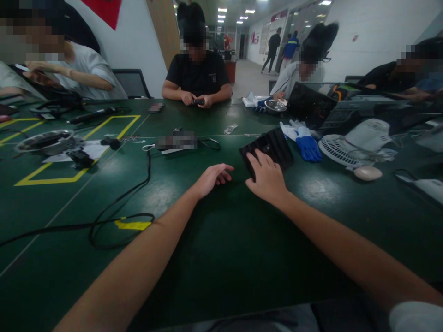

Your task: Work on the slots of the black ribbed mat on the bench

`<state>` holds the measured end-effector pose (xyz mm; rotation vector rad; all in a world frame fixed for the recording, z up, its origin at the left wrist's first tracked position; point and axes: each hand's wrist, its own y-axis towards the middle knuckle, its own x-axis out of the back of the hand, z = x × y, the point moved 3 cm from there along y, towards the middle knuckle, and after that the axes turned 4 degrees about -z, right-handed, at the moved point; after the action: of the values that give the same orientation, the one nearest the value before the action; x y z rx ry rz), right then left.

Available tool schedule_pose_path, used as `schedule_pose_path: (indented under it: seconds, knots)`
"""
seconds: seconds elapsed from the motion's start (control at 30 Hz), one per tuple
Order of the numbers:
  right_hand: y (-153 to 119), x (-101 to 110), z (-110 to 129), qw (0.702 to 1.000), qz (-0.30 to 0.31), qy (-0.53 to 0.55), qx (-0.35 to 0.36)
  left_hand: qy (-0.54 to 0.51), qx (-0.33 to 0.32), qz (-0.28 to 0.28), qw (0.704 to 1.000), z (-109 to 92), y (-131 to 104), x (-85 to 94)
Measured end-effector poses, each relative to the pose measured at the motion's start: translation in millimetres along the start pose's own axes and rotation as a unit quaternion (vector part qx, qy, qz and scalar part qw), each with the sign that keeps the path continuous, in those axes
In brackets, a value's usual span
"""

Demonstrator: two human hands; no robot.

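My right hand (268,179) rests with spread fingers on the near left part of a black rectangular case-like item (277,146), which sits at an angle on the table; its exact kind is unclear. The thumb lies apart, just off the item's near edge. To the left, my left hand (212,180) hovers low over the green tabletop (224,258), fingers loosely bent and apart, nothing in them. Beyond my left hand lies a dark box-shaped thing (176,140), partly blurred, with a cable loop at each end.
Blue-and-white gloves (308,145) and a white fan-like grille (341,148) lie to the right. A black cable (121,196) loops across the left, near yellow tape (48,180) and a metal ring-shaped item (48,142). A metal bowl (276,107) stands farther back; several people sit around.
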<state>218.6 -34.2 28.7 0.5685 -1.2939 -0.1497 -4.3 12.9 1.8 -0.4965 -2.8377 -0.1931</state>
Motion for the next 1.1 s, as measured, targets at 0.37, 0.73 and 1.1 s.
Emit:
schedule_pose_path:
  seconds: [0.37,0.73,1.1]
  knots:
    - [-11.7,15.8,-140.4,0.984,-0.056,-0.022,-0.168,-0.006,0.012,-0.004,1.000,9.6,1.3,4.8]
    - [-7.0,3.8,-231.7,0.963,-0.087,-0.064,-0.246,0.007,0.016,-0.017,1.000,2.5,-1.5,5.5]
    - [-13.1,2.2,-257.8,0.913,-0.151,0.048,-0.375,0.015,0.016,-0.017,1.000,3.1,-1.2,6.9]
